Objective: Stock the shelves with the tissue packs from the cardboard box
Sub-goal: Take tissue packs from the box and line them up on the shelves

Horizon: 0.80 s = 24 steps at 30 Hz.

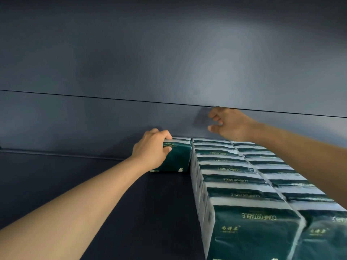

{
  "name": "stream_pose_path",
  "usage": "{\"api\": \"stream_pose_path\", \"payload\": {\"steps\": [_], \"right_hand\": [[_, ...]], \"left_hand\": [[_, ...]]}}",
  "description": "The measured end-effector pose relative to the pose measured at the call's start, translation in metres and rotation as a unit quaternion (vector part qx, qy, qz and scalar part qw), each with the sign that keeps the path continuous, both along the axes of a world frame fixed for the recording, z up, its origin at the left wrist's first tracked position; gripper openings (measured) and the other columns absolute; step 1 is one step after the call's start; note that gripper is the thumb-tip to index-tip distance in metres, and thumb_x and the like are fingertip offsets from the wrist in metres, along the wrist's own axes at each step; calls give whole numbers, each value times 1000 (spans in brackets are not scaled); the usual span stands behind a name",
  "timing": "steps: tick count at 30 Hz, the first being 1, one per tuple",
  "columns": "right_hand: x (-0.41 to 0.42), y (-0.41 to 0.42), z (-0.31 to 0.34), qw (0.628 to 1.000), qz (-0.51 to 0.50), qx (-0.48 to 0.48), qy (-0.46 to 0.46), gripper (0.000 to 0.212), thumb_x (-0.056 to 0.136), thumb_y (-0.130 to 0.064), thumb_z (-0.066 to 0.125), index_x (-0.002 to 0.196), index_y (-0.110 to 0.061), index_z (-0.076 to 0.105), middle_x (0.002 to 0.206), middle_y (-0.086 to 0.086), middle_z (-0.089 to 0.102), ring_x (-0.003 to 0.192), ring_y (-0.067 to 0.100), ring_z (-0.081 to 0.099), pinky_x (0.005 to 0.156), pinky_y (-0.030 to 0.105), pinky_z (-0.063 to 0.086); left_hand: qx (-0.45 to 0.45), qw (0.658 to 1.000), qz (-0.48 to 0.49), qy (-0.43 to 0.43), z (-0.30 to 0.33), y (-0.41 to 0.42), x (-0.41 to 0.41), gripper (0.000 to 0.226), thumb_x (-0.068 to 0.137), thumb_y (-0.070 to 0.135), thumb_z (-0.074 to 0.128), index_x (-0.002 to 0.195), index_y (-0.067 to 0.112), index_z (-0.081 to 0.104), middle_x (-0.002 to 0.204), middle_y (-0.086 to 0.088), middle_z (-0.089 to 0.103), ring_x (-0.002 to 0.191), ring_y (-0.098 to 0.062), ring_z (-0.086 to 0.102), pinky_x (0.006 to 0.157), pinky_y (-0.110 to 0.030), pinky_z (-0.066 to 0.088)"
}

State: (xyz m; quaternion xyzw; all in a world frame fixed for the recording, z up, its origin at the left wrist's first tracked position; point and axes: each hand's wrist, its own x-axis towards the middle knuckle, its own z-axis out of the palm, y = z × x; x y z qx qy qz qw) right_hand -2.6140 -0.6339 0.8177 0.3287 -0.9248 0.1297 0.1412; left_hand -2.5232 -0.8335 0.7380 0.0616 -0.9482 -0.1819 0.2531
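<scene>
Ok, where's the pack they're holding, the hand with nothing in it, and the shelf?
tissue pack (178,158), head view, on its dark green front face.
right hand (231,122), head view, on the back of the hand.
shelf (150,203), head view, on its bare dark surface.

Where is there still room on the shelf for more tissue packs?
The bare dark shelf in front of the pack that the left hand grips, left of the packed rows, is free. The right side is crowded. The right hand hovers above the rows.
</scene>
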Motion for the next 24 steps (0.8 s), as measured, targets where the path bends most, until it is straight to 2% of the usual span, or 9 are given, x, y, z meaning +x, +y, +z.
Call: {"api": "stream_pose_path", "payload": {"steps": [3, 7, 9, 14, 21, 24], "right_hand": [[-1, 7, -8, 1000, 0, 12, -3, 48, 91, -31, 57, 132, -11, 44, 130, 7, 51, 118, 22, 48, 95, 25, 35], [0, 13, -14, 1000, 8, 16, -11, 48, 91, -32, 56, 133, -14, 42, 130, 8, 48, 117, 23, 48, 95, 27, 36], [1, 15, -15, 1000, 10, 12, -12, 48, 91, -31, 56, 133, -14, 42, 132, 8, 47, 119, 24, 47, 95, 27, 36], [8, 21, -16, 1000, 9, 10, -21, 46, 92, -29, 54, 133, -13, 41, 134, 9, 46, 120, 25, 47, 98, 31, 38], [16, 30, -19, 999, 12, 16, -31, 46, 93, -28, 54, 134, -14, 40, 136, 8, 44, 121, 25, 46, 99, 31, 39], [19, 31, -20, 999, 11, 15, -33, 47, 93, -28, 54, 134, -14, 39, 136, 8, 44, 120, 25, 46, 98, 31, 39]], "left_hand": [[22, 999, 23, 28, -13, 6, -10, 30, 92, 22, 59, 122, 25, 51, 126, 1, 40, 122, -18, 34, 79, -35, 46], [58, 997, 33, 37, -27, 6, -8, 63, 86, 13, 67, 140, 22, 35, 143, -7, 20, 134, -25, 20, 98, -33, 38], [87, 995, 32, 26, -29, 4, -6, 71, 85, 8, 67, 144, 22, 29, 147, -9, 17, 137, -27, 19, 104, -33, 33], [99, 995, 32, 1, -27, 4, -7, 66, 90, 4, 59, 145, 20, 25, 146, -12, 30, 129, -29, 40, 97, -32, 38], [108, 993, 34, -10, -23, 1, -13, 67, 90, 5, 61, 145, 18, 25, 146, -12, 33, 131, -29, 39, 99, -33, 37], [121, 992, 23, -24, -23, 1, -13, 73, 90, 6, 60, 148, 21, 17, 150, -12, 25, 129, -30, 41, 90, -27, 36]]}}
